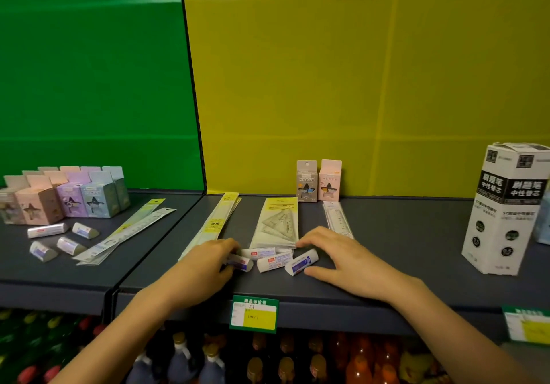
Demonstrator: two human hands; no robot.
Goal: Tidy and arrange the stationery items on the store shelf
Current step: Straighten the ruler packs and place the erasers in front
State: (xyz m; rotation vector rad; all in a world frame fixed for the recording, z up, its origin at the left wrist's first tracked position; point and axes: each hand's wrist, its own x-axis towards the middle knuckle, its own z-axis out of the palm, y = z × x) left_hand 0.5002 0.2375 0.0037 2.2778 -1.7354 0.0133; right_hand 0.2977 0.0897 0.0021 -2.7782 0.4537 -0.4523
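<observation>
Several white wrapped erasers (272, 261) lie in a cluster near the front of the grey shelf (387, 264). My left hand (205, 264) closes its fingers around the leftmost eraser (241, 262). My right hand (333, 257) curls over the rightmost eraser (302, 262), thumb in front and fingers behind it. Behind the cluster lie a packed set square (276, 223), a stack of packed rulers (218, 223) to its left, and a single ruler (337, 220) to its right.
The left shelf section holds pastel boxes (68, 197), several loose erasers (59, 239) and more rulers (128, 232). Two small boxes (318, 181) stand against the yellow back wall. A tall white refill carton (506, 208) stands at the right. Bottles fill the shelf below.
</observation>
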